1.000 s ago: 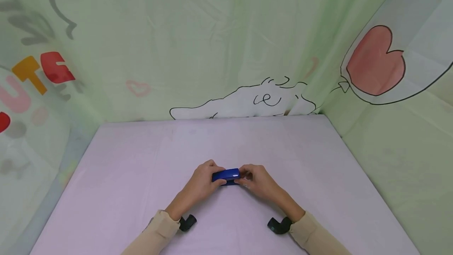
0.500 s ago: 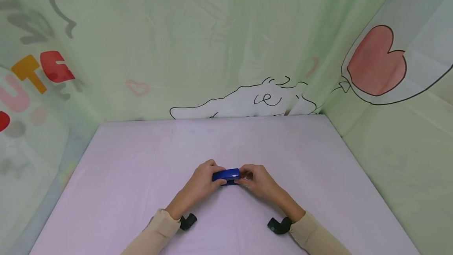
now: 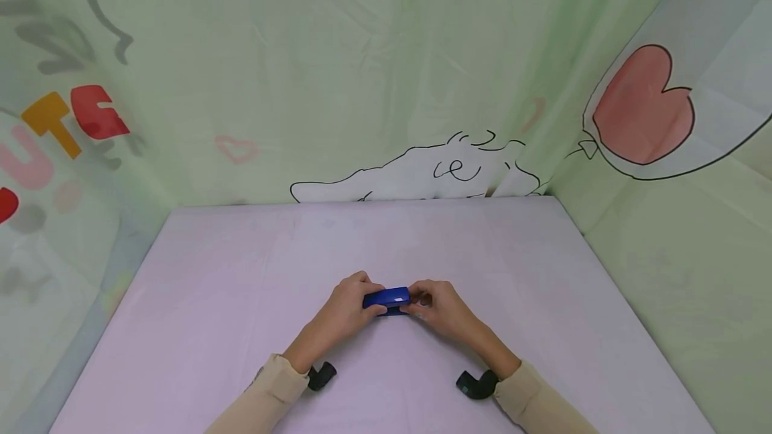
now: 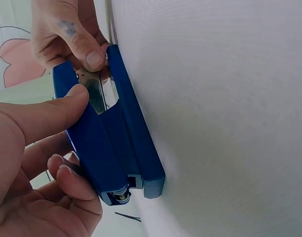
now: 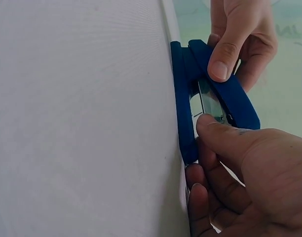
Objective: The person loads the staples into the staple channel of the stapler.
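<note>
A blue stapler sits on the table between both hands, its top arm tilted up from its base at the front end. My left hand grips the top arm, the thumb on the near side and fingers behind, as the left wrist view shows. At the stapler's front end, my right hand pinches in the gap between arm and base. In the right wrist view its thumb lies against the metal magazine, with the other fingers curled below. What lies under the right thumb is hidden.
The table has a pale lilac cloth. Printed light green curtains stand along its back and both sides. Dark wrist cameras stick out near the beige sleeves.
</note>
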The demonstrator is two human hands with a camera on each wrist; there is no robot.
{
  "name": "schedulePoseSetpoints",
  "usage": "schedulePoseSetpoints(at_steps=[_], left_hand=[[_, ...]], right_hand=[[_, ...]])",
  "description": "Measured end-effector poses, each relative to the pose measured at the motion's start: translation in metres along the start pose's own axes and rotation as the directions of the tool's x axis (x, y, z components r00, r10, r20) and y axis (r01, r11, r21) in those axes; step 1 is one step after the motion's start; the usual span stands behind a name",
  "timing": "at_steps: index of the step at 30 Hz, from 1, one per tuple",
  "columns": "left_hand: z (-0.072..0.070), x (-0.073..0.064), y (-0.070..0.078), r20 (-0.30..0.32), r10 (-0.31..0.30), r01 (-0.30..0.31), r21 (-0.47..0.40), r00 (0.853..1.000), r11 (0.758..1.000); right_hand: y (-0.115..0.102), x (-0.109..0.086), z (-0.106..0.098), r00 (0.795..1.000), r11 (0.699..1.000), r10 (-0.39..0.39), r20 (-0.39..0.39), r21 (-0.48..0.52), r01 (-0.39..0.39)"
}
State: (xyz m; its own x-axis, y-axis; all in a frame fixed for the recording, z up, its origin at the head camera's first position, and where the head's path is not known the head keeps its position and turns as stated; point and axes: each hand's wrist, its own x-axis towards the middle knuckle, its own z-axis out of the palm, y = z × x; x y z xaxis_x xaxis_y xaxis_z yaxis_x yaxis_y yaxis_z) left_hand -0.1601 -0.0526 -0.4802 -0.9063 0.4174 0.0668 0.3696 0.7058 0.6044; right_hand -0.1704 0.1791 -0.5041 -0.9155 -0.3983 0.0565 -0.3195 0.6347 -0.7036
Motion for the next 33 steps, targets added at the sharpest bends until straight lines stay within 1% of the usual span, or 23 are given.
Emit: schedulePoseSetpoints(at_steps=[7, 11, 15, 18, 22, 26, 28, 30, 33], left_hand=[[0.001, 0.003, 0.001, 0.007, 0.026, -0.026, 0.026, 1.0, 0.999], [0.003, 0.005, 0.001, 0.005, 0.025, -0.025, 0.027, 1.0, 0.999], [0.006, 0.003, -0.001, 0.0, 0.019, -0.019, 0.016, 1.0, 1.0], [0.007, 0.003, -0.003, -0.014, 0.019, -0.019, 0.007, 1.0, 1.0], [0.008, 0.003, -0.008, -0.049, 0.042, -0.043, -0.014, 0.998, 0.999], [0.007, 0.001, -0.014, -0.087, 0.079, -0.086, -0.076, 0.993, 0.993], [0.004, -0.001, -0.017, -0.105, 0.096, -0.11, -0.13, 0.99, 0.985], [0.0, -0.006, -0.02, -0.116, 0.112, -0.131, -0.18, 0.987, 0.975], [-0.01, -0.015, -0.023, -0.132, 0.114, -0.139, -0.203, 0.985, 0.969]], right_hand=[[0.004, 0.0, 0.0, 1.0, 1.0, 0.013, -0.007, -0.014, -0.013], [0.006, 0.0, -0.001, 1.0, 1.0, 0.007, -0.004, -0.014, -0.007], [0.007, -0.001, 0.0, 1.0, 1.0, 0.004, -0.004, -0.007, -0.004], [0.006, -0.001, 0.0, 1.0, 1.0, 0.008, -0.009, -0.005, -0.008], [0.006, 0.001, 0.0, 1.0, 1.0, 0.008, -0.016, -0.004, -0.008], [0.004, 0.001, 0.001, 1.0, 1.0, 0.012, -0.018, 0.001, -0.012], [0.003, 0.001, 0.001, 1.0, 1.0, 0.015, -0.016, 0.006, -0.015], [0.003, 0.0, 0.001, 1.0, 1.0, 0.011, -0.011, 0.014, -0.01], [0.004, -0.001, 0.0, 1.0, 0.999, 0.008, -0.004, 0.033, -0.008]])
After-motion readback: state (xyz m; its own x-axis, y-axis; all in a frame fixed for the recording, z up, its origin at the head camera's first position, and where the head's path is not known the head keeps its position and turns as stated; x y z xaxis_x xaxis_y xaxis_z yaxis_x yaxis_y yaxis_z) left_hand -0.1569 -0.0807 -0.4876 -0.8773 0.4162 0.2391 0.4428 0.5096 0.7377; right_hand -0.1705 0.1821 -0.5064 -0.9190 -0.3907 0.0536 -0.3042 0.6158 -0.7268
